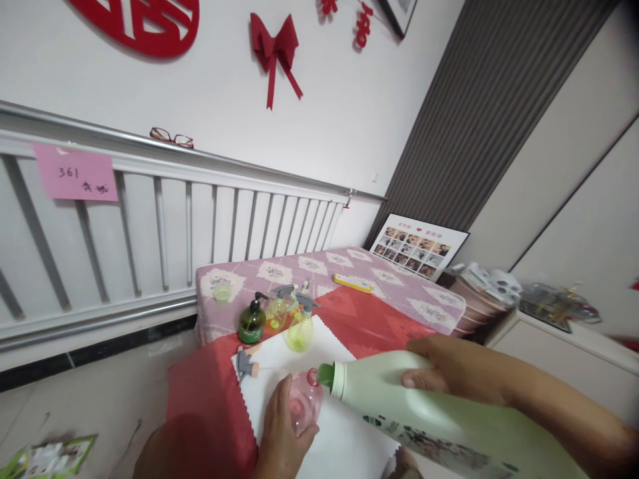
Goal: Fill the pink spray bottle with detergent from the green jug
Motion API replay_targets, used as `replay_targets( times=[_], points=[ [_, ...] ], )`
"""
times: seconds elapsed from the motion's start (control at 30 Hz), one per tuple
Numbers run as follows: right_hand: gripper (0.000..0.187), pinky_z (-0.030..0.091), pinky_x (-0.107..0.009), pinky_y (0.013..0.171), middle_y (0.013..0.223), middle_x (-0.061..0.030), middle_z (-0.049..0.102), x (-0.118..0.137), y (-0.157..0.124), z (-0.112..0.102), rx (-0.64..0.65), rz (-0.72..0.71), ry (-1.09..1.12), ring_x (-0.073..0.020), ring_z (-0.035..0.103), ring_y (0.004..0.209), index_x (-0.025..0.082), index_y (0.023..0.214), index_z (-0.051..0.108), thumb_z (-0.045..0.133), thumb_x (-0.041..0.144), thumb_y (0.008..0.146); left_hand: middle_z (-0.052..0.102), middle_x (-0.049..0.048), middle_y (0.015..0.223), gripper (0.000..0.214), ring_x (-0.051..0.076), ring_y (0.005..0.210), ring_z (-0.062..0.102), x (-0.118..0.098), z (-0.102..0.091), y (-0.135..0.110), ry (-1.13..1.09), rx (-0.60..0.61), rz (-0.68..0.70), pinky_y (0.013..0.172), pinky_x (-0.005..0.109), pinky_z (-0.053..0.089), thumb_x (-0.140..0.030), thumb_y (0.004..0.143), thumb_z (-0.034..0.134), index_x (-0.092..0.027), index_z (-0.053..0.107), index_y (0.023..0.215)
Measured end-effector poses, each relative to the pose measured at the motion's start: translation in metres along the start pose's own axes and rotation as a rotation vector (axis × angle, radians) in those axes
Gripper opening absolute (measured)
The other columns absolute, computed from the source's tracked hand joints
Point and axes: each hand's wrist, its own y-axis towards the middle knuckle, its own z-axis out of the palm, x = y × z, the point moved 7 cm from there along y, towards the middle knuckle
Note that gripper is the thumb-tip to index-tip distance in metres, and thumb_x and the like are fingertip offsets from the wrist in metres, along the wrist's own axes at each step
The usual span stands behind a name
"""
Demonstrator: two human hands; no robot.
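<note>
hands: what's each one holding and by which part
Left hand grips the small pink bottle round its body. Right hand holds the big green jug by its upper body.

The big green jug [424, 412] runs off the bottom edge (label unreadable).

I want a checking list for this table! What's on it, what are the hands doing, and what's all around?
Surface: white cloth over a red cloth on a pink patterned table.
Job's things: big pale green jug, tilted, spout at the mouth of a small pink bottle.
Clutter: green pump bottle, yellow spray bottle, loose sprayer head, yellow box.
Hands: left hand holds the pink bottle; right hand grips the jug.
Cables: nothing seen.
Surroundings: white railing, pink note, glasses, red bow, photo board.
</note>
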Motion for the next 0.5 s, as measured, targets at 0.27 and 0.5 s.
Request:
replay_targets(
  times=[0.27,0.5],
  points=[
    [0.041,0.048,-0.037,0.072,0.100,-0.0115,0.072,0.0022,0.0007,0.0048,0.087,-0.037,0.038,-0.0304,0.067,0.089,0.021,0.089,0.063,0.051,0.061,0.083,0.040,0.0198,0.153,0.088,0.032,0.141,0.038,0.0015,0.0003,0.0011,-0.003,0.032,-0.012,0.118,0.048,0.033,-0.028,0.067,0.063,-0.011,0.027,0.145],
    [0.042,0.049,-0.037,0.073,0.101,-0.0136,0.072,0.0020,-0.0014,0.0049,0.091,-0.013,0.025,-0.0319,0.067,0.091,0.020,0.089,0.063,0.052,0.060,0.083,0.042,0.0203,0.151,0.087,0.032,0.140,0.040,0.0004,0.0003,0.0016,-0.009,0.002,0.014,0.116,0.049,0.034,-0.026,0.066,0.062,-0.011,0.027,0.144]
  ],
)
